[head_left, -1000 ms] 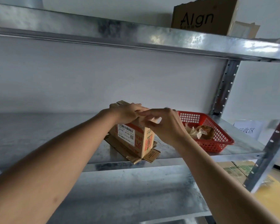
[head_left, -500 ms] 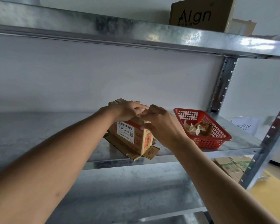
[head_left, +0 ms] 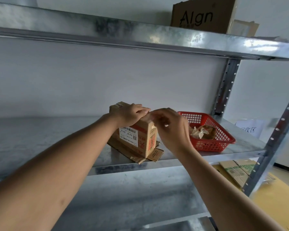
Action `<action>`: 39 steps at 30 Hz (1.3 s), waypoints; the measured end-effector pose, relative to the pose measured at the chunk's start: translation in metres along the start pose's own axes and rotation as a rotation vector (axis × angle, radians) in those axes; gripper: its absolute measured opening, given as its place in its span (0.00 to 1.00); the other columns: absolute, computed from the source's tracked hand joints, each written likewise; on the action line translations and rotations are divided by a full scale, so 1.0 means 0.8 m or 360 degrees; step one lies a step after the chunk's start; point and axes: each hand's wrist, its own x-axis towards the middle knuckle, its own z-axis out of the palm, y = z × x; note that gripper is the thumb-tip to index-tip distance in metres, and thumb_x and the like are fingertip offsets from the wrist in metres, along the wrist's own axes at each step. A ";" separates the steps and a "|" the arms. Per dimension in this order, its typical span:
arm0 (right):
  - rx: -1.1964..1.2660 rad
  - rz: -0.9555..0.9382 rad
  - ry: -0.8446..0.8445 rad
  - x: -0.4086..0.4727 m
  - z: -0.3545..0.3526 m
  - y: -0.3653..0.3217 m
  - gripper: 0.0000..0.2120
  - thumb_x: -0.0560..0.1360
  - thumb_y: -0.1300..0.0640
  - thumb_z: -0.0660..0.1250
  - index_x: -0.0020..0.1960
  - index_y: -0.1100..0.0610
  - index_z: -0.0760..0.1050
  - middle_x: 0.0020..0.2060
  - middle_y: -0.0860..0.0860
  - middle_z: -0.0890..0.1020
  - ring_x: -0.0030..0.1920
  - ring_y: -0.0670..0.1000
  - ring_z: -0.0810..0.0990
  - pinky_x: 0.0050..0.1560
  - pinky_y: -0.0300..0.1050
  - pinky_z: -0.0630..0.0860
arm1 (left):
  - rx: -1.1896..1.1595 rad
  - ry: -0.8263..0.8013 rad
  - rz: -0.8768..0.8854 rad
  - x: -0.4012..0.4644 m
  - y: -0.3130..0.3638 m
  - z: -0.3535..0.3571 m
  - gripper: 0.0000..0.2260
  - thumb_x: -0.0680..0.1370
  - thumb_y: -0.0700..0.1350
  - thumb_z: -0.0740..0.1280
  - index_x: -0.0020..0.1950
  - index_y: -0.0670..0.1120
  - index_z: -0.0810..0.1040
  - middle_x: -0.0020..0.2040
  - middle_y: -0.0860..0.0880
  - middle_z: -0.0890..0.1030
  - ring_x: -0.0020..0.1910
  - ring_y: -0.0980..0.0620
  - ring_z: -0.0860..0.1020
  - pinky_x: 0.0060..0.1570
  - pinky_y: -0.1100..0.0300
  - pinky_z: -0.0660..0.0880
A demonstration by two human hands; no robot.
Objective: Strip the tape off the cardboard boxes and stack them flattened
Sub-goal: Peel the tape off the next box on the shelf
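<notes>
The box (head_left: 140, 137) stands upright on the middle shelf (head_left: 40, 139), on top of flattened cardboard (head_left: 150, 155) that sticks out under it toward 5 o'clock. A white barcode label (head_left: 128, 136) faces me on its long side.

My left hand (head_left: 129, 114) lies over the top of the box, fingers curled down across the top edge and gripping it. My right hand (head_left: 170, 129) is at the box's near top corner, at 3 o'clock from my left hand, fingertips bunched together as in a pinch. It is blurred, and I cannot tell whether there is tape between the fingers or whether they only touch the corner.

A red basket (head_left: 223, 139) sits just beside the box at 3 o'clock, with crumpled scraps (head_left: 202, 132) in it. On the top shelf at 1 o'clock stands a brown box (head_left: 202, 15) printed with dark letters. More flattened cartons (head_left: 237, 170) lie lower down at 4 o'clock, beyond the rack's post (head_left: 272, 144).
</notes>
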 end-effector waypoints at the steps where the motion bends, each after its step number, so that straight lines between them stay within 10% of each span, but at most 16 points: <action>1: 0.0038 0.0163 0.0056 0.002 -0.006 0.007 0.04 0.78 0.59 0.73 0.53 0.54 0.85 0.43 0.46 0.87 0.38 0.43 0.85 0.41 0.47 0.83 | 0.0030 -0.0003 -0.0030 -0.002 0.001 0.001 0.27 0.79 0.72 0.49 0.76 0.69 0.67 0.82 0.57 0.62 0.77 0.50 0.65 0.62 0.48 0.68; 6: 0.0220 0.0625 0.0036 0.001 -0.024 0.033 0.22 0.73 0.47 0.79 0.63 0.49 0.78 0.34 0.43 0.86 0.33 0.41 0.85 0.41 0.40 0.81 | 0.0177 -0.0034 0.0028 0.001 0.016 0.003 0.44 0.66 0.86 0.51 0.78 0.67 0.65 0.80 0.57 0.64 0.76 0.50 0.66 0.65 0.44 0.70; 13: -0.0203 0.0696 0.0244 0.005 -0.055 0.093 0.04 0.72 0.48 0.79 0.45 0.47 0.87 0.40 0.39 0.83 0.44 0.44 0.81 0.41 0.27 0.66 | 0.0162 -0.0151 0.0072 0.006 0.049 0.010 0.49 0.58 0.88 0.57 0.76 0.70 0.65 0.80 0.58 0.62 0.79 0.52 0.61 0.73 0.44 0.63; 21: -0.0993 0.0668 -0.0491 0.008 -0.088 0.157 0.15 0.75 0.41 0.73 0.49 0.53 0.86 0.44 0.52 0.85 0.41 0.51 0.83 0.49 0.50 0.83 | 0.0180 -0.0179 0.0103 0.023 0.082 0.016 0.41 0.62 0.85 0.59 0.71 0.67 0.72 0.69 0.61 0.72 0.68 0.53 0.71 0.69 0.42 0.68; 30: -0.0698 0.0522 -0.0639 0.012 -0.100 0.182 0.06 0.69 0.52 0.82 0.42 0.48 0.85 0.39 0.43 0.84 0.37 0.38 0.78 0.44 0.36 0.78 | 0.0056 -0.0191 0.0029 0.019 0.074 0.016 0.33 0.65 0.81 0.62 0.66 0.70 0.72 0.66 0.61 0.72 0.64 0.54 0.72 0.65 0.44 0.71; 39: -0.0785 0.0417 -0.0910 0.011 -0.106 0.187 0.19 0.81 0.41 0.64 0.49 0.54 0.85 0.35 0.47 0.82 0.28 0.42 0.80 0.31 0.33 0.72 | 0.0094 -0.0215 -0.0004 0.025 0.080 0.016 0.34 0.64 0.82 0.61 0.66 0.70 0.72 0.66 0.60 0.72 0.65 0.52 0.73 0.66 0.44 0.71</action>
